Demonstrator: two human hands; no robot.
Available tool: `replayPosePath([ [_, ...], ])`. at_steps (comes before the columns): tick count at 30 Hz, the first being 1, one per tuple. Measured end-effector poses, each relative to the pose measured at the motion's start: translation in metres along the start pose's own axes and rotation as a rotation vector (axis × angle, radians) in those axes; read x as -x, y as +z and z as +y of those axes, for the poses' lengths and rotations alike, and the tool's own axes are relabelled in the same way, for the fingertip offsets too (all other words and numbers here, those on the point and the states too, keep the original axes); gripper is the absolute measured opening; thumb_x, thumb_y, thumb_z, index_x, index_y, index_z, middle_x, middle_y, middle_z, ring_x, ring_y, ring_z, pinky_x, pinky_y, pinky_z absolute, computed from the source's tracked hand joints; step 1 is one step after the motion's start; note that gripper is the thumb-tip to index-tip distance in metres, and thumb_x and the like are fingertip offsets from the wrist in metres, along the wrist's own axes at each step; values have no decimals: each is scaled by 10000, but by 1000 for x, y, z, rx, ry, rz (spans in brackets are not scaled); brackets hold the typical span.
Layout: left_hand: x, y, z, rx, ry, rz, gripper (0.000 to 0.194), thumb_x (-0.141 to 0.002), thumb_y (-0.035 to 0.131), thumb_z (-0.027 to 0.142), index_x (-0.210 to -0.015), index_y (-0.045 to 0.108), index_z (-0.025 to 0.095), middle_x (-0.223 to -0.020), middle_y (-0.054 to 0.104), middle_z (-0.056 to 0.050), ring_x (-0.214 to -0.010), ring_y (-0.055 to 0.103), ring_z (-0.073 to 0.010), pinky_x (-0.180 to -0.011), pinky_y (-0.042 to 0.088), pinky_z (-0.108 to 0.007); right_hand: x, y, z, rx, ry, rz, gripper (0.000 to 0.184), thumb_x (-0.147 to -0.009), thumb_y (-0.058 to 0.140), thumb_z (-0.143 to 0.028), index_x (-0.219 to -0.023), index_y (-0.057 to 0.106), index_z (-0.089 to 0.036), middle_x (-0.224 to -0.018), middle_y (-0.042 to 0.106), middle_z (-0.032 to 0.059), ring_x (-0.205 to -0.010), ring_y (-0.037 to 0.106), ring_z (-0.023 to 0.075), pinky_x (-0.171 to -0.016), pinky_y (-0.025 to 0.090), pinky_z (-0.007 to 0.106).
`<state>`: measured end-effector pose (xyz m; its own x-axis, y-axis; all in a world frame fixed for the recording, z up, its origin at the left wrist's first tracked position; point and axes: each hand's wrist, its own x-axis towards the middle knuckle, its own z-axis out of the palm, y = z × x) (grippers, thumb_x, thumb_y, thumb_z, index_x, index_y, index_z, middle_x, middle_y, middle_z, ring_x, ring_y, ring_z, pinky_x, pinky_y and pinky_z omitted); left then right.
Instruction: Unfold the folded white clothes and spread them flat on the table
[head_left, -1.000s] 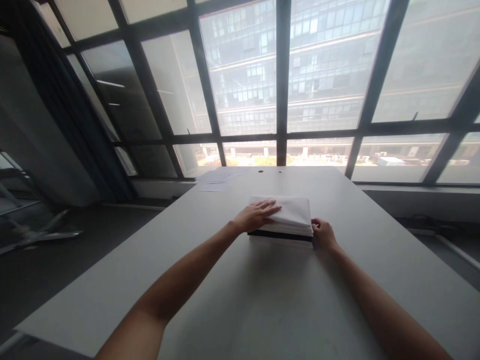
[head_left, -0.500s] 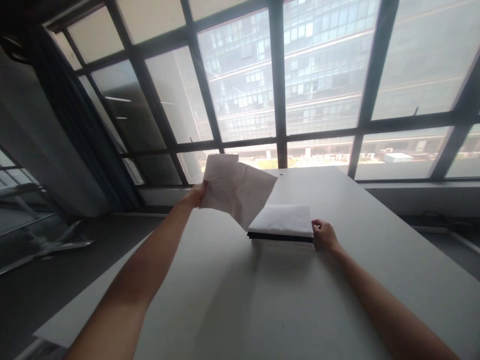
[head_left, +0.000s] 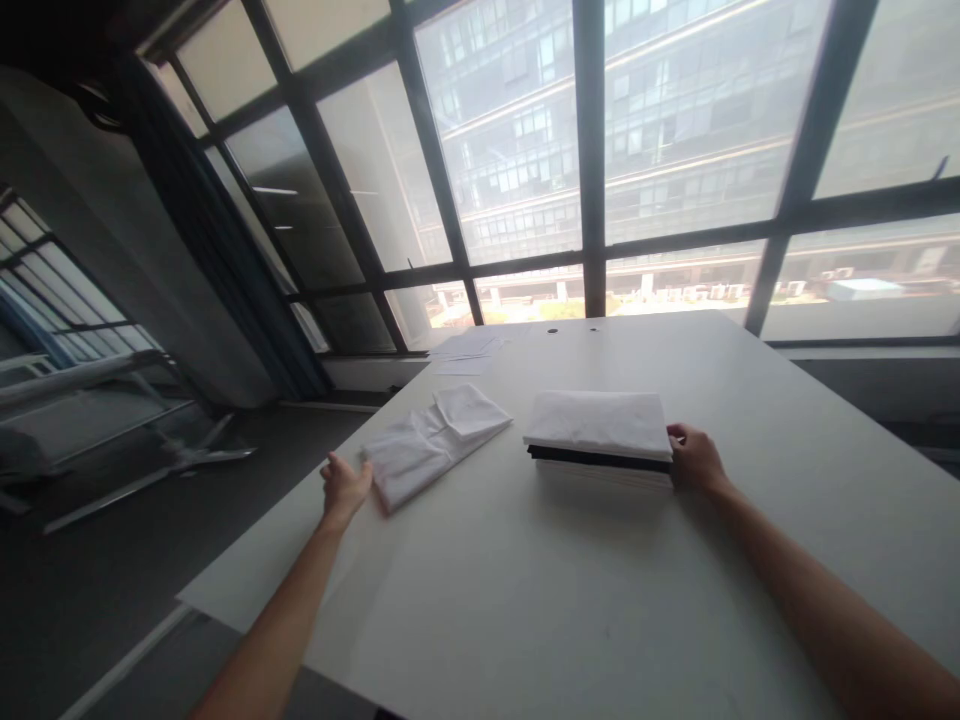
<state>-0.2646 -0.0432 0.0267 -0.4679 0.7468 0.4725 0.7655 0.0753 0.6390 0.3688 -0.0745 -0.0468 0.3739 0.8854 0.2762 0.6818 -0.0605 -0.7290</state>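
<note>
A white folded cloth piece (head_left: 420, 450), like a garment, lies at a slant on the left half of the table, a loose flap folded over its far end. Beside its near left corner, my left hand (head_left: 346, 488) has its fingers spread and holds nothing. A stack of folded cloth (head_left: 600, 425) sits right of centre, white on top, a black layer below, more white layers underneath. My right hand (head_left: 697, 458) is at the stack's right end, fingers curled against its edge; part of the grip is hidden.
The white table (head_left: 540, 610) carries several thin white sheets (head_left: 465, 350) at its far left corner. Tall windows (head_left: 517, 150) rise behind it. A grey metal-framed piece of furniture (head_left: 135, 430) and a dark curtain (head_left: 217, 230) are at the left.
My left hand has lowered the white folded cloth piece onto the table and let it go. My right hand remains by the stack. The view has shifted, showing the sheets.
</note>
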Motion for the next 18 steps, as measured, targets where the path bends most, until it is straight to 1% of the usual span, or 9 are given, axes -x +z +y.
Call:
replayPosePath([
  [1,-1,0,2,-75,38,19,693,-748,666,362,-1311,531,-19,-1185,619,-280,-1250,519,-450,-1035,432,-564,0,0,0,10,-1,3,330,-850,503,-283,-1013,758,-151,-958,776,144,-824,700,235,-686,456,279],
  [2,-2,3,7,-129,82,-3,702,-760,644,333,-1350,504,-21,-1264,579,-298,-1305,477,-444,-1084,388,-554,1,0,0,18,-3,4,329,-852,503,-282,-1012,758,-149,-962,776,147,-824,701,237,-681,455,279],
  [5,1,25,34,-252,264,-200,604,-849,559,341,-1383,513,64,-1409,517,-253,-1369,444,-369,-1160,322,-471,2,-1,0,28,-19,-9,331,-850,504,-287,-1013,758,-152,-979,776,148,-843,707,242,-679,457,279],
  [7,8,48,53,-264,300,-287,602,-879,560,409,-1407,506,125,-1484,482,-204,-1408,411,-330,-1182,292,-427,2,-1,1,25,-27,-17,338,-847,505,-297,-1021,757,-153,-988,776,149,-854,710,248,-682,461,282],
  [9,18,72,65,-290,244,-324,781,-843,623,514,-1459,433,74,-1543,391,-268,-1448,333,-400,-1181,261,-504,2,-1,3,17,-23,-18,353,-845,508,-310,-1040,754,-148,-987,775,155,-853,713,255,-685,467,290],
  [11,27,92,69,-316,154,-348,986,-757,700,609,-1491,377,36,-1555,329,-334,-1457,252,-500,-1156,201,-634,1,-1,5,8,-13,-17,363,-840,513,-318,-1050,753,-145,-980,775,159,-847,715,262,-687,472,299],
  [12,31,99,68,-315,122,-354,1029,-743,709,627,-1503,356,30,-1566,299,-343,-1472,199,-514,-1153,154,-667,0,0,7,2,-11,-19,363,-835,516,-319,-1045,756,-147,-976,775,160,-843,715,265,-686,473,303],
  [15,38,106,60,-257,70,-346,959,-788,693,539,-1520,334,32,-1600,237,-322,-1511,118,-468,-1179,63,-648,-2,0,9,-9,-16,-32,359,-817,520,-321,-1015,766,-151,-967,774,161,-837,713,277,-678,473,315],
  [18,37,100,53,-179,62,-325,799,-795,665,312,-1493,393,34,-1590,299,-288,-1510,188,-425,-1201,121,-593,-3,0,9,-3,-12,-31,372,-814,513,-330,-1013,764,-143,-971,771,168,-834,709,281,-673,471,322],
])
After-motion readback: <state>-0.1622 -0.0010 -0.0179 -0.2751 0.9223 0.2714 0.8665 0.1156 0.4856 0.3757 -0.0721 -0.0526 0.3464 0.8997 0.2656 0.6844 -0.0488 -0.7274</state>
